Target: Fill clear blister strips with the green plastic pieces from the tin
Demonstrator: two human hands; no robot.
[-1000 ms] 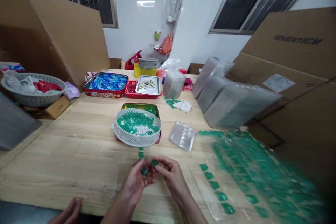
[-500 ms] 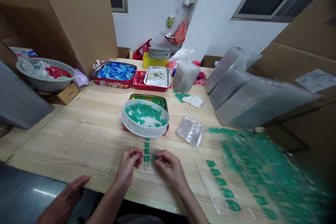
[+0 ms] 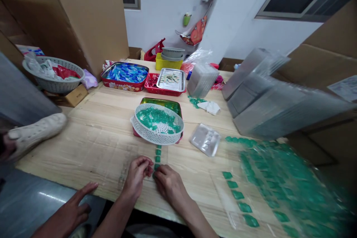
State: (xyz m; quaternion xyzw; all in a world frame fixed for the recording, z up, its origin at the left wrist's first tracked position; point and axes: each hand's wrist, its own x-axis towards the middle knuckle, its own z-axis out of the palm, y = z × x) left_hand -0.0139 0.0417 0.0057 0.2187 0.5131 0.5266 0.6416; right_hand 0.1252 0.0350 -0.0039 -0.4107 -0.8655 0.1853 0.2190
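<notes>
A clear plastic tray [image 3: 165,156] lies flat before me, with a column of green translucent pieces [image 3: 158,158] in its wells. My right hand [image 3: 170,185] is over the near end of that column, fingertips pinched on a small green piece [image 3: 154,175] mostly hidden under them. Just left of the column is my left hand [image 3: 136,178], fingers curled together; what they hold, if anything, is hidden. Beyond the tray, a white perforated basket [image 3: 156,139] of loose green pieces rests tilted on a red-rimmed tin [image 3: 174,104].
Filled clear trays [image 3: 237,195] cover the right side. Stacked clear trays [image 3: 264,108] stand behind them; an open clear pack [image 3: 205,139] lies nearer. Another person's hand [image 3: 71,208] is at the left front edge. A shoe [image 3: 41,132] shows at the left. Tins of blue pieces [image 3: 126,73] stand behind.
My right hand has moved left with the green piece, from beside the tray to the column's near end. The shoe has come into view, and the other person's hand has spread its fingers.
</notes>
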